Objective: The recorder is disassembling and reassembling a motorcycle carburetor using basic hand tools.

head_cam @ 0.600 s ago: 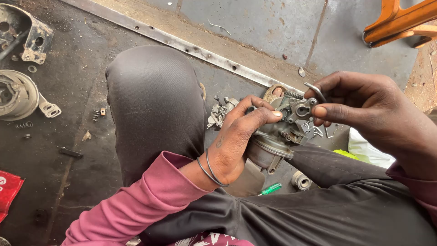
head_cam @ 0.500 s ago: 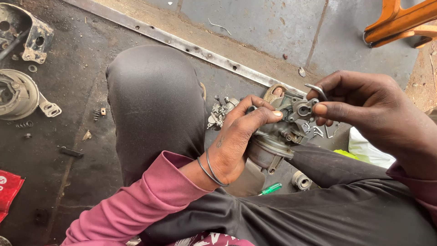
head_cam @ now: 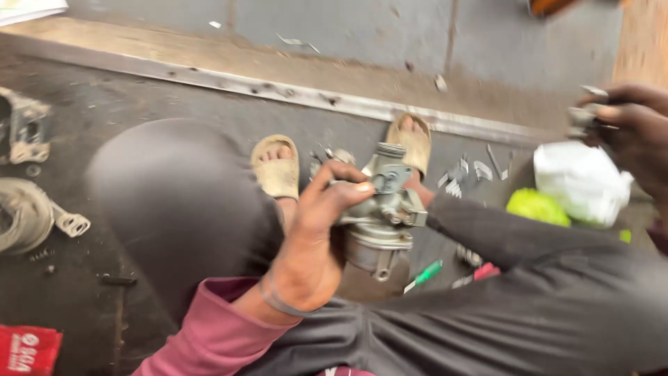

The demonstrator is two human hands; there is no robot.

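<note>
My left hand (head_cam: 316, 237) grips a grey metal carburettor (head_cam: 379, 216) between my knees, thumb on its top. My right hand (head_cam: 626, 129) is out at the right edge of the head view, away from the carburettor, its fingers closed on a small metal part (head_cam: 583, 118) that is blurred. Both sleeves are pink, and I wear dark trousers.
My feet in tan sandals (head_cam: 276, 167) rest on the dark floor. Several small metal pieces (head_cam: 466, 174) lie beyond the carburettor. A white bag (head_cam: 581, 184) and a green object (head_cam: 536, 207) sit at right. Engine parts (head_cam: 24, 209) lie at left, a red packet (head_cam: 28, 348) at bottom left.
My right hand has pulled away from the carburettor to the right, carrying a small metal part. The view has shifted, showing my feet. My left hand still holds the carburettor.
</note>
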